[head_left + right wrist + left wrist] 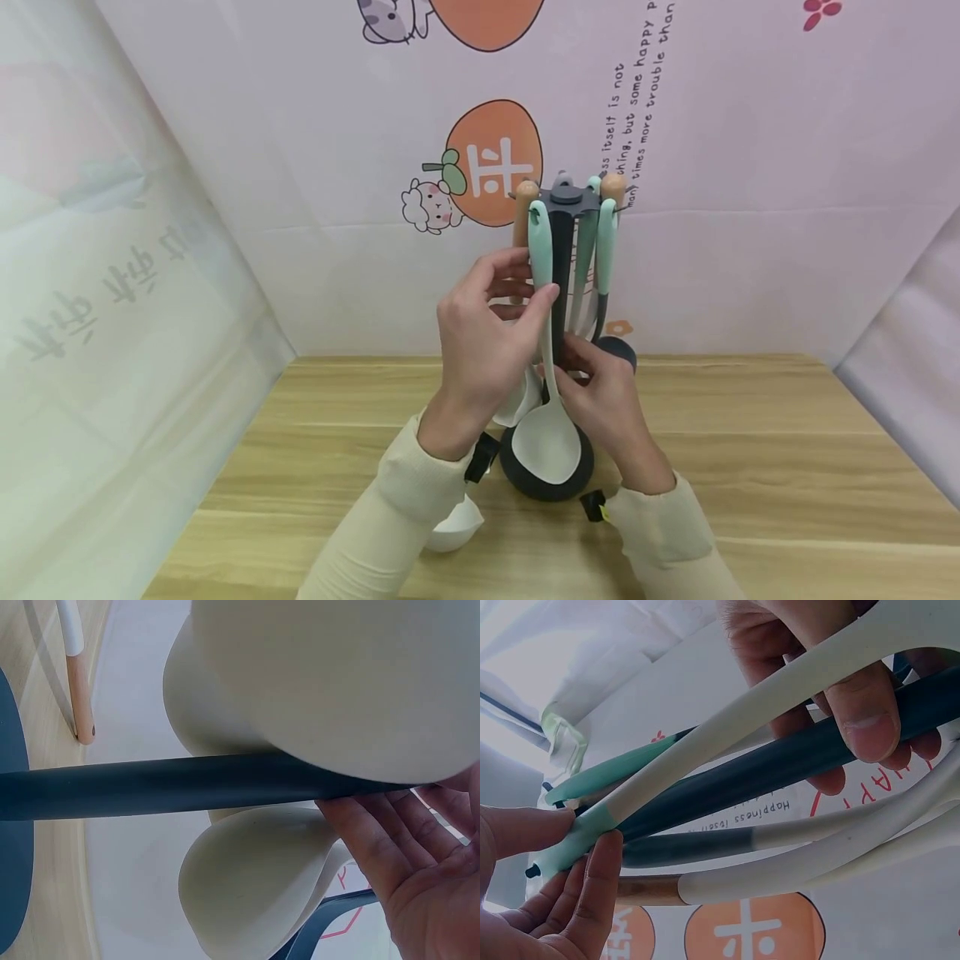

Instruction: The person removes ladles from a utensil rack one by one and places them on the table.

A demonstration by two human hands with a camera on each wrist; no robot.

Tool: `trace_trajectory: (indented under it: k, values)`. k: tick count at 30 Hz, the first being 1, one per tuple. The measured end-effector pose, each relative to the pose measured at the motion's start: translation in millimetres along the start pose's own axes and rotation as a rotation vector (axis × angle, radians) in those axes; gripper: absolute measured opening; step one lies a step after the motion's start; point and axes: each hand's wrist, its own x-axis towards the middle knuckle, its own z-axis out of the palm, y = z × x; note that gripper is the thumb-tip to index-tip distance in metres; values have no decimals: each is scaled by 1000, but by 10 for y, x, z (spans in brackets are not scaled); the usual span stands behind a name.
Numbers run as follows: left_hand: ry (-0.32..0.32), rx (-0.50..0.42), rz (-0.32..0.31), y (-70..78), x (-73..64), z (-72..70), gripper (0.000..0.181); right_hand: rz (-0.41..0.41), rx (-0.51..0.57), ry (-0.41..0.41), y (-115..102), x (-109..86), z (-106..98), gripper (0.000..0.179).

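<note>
A white serving spoon with a mint handle [540,237] hangs at the front of a dark rotating utensil rack [566,197] in the head view. My left hand [483,337] pinches that handle between thumb and fingers, just under the rack's top. Lower down, my right hand [603,396] grips the rack's dark pole [742,776], thumb on one side and fingers on the other in the left wrist view. The spoon's white bowl [547,442] hangs in front of the round dark base [547,493]. Its hook hole is partly covered in the left wrist view.
Other utensils hang around the rack, including a mint-handled one [607,250] and a wooden-handled one [527,196]. A white bowl-shaped piece [453,527] lies on the wooden table [750,467], partly behind my left sleeve. A patterned cloth [337,275] stands behind.
</note>
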Motion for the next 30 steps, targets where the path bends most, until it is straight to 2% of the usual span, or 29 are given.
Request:
trace_trajectory:
  k: [13,30]
  values:
    - [18,-3,15,34,39,-43,36,-27,-20,16,-3,9,-5,33]
    - [29,-21,19,77,-6,-139,38,-39,-28,15,10,7,-3,33]
